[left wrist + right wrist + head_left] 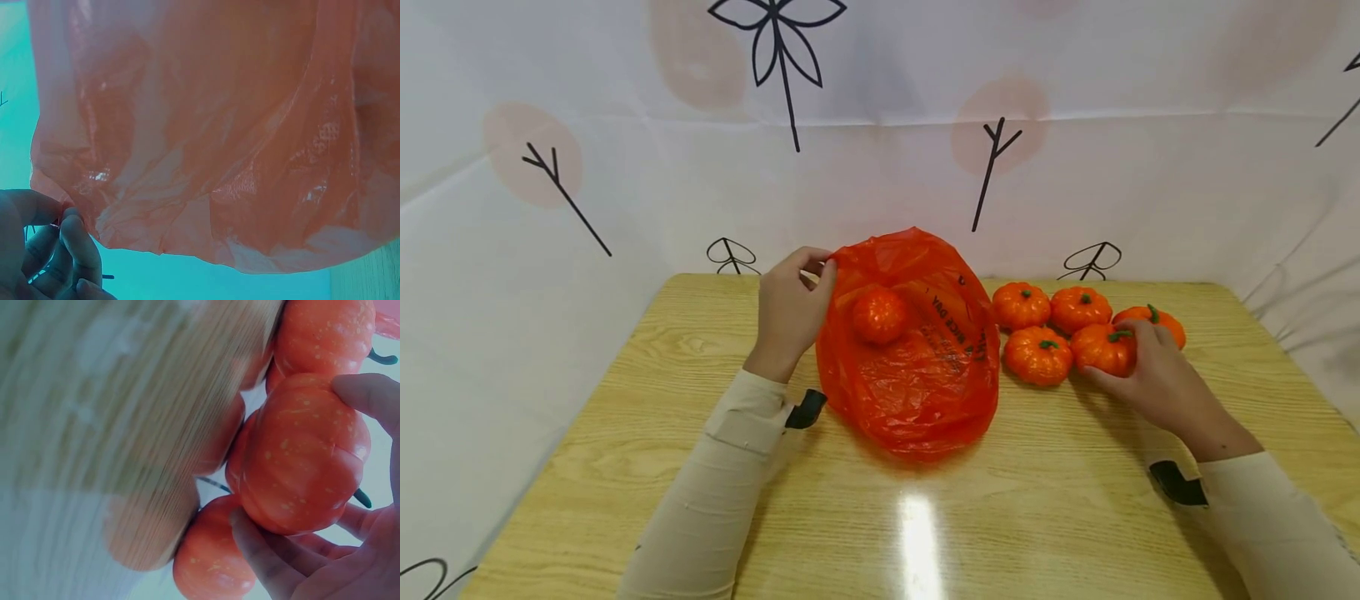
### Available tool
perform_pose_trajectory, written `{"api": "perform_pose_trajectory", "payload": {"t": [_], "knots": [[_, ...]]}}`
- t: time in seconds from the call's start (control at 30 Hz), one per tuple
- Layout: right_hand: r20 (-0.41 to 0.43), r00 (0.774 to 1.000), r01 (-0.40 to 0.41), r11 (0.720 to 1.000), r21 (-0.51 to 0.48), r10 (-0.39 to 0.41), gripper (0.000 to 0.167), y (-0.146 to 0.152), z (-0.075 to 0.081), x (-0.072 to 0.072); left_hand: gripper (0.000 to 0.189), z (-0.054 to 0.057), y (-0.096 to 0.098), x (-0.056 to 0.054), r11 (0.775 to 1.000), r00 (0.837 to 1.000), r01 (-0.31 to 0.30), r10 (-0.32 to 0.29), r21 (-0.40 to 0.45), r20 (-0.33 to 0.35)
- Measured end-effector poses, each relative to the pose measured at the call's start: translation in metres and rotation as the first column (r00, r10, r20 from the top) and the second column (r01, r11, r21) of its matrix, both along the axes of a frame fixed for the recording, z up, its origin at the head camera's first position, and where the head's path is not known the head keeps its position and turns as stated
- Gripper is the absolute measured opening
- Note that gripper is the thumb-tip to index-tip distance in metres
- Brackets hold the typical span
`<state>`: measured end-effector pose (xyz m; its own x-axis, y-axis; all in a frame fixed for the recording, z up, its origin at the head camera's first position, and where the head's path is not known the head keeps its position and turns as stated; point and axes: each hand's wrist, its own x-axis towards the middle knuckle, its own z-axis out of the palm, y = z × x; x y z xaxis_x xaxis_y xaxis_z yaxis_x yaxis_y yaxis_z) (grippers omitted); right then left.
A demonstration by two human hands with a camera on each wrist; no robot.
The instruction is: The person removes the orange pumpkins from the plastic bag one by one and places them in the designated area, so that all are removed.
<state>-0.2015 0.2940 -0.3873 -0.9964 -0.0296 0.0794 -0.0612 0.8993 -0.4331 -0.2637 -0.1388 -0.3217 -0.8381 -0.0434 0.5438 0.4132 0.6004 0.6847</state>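
Note:
My left hand (792, 304) pinches the upper left rim of a thin red plastic bag (910, 417), thumb against fingertips. The bag's mouth spreads wide toward me, and one small orange pumpkin (880, 317) rests inside it. In the left wrist view the bag's film (187, 156) hangs across most of the picture. To the right, my right hand (1172, 392) grips a small pumpkin (1101, 350) with a green stem, thumb on one side and fingers on the other. The right wrist view shows this gripped pumpkin (300, 456) close against its neighbours.
Beside the bag's right edge sit several more pumpkins, among them a front one (1037, 358), two behind (1021, 306), and one partly behind my right hand, the far-right pumpkin (1172, 327). Everything lies on a wooden table (820, 533). A patterned white cloth (880, 167) stands along its back edge.

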Motion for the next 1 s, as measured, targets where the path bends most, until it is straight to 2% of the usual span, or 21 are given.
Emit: {"api": "perform_pose_trajectory", "payload": {"t": [0.27,1.0], "knots": [[-0.001,1.000,-0.012,1.000,-0.013,0.012,0.081,0.0011,-0.0017,0.0006,0.021,0.0002,0.0018,0.0012,1.000,1.000,-0.003,0.003,-0.001,0.023],[0.018,0.999,-0.029,0.999,-0.015,0.029,0.083,0.0019,-0.0044,-0.0011,0.021,0.0000,0.0012,0.0009,1.000,1.000,-0.003,0.004,-0.005,0.030]]}}
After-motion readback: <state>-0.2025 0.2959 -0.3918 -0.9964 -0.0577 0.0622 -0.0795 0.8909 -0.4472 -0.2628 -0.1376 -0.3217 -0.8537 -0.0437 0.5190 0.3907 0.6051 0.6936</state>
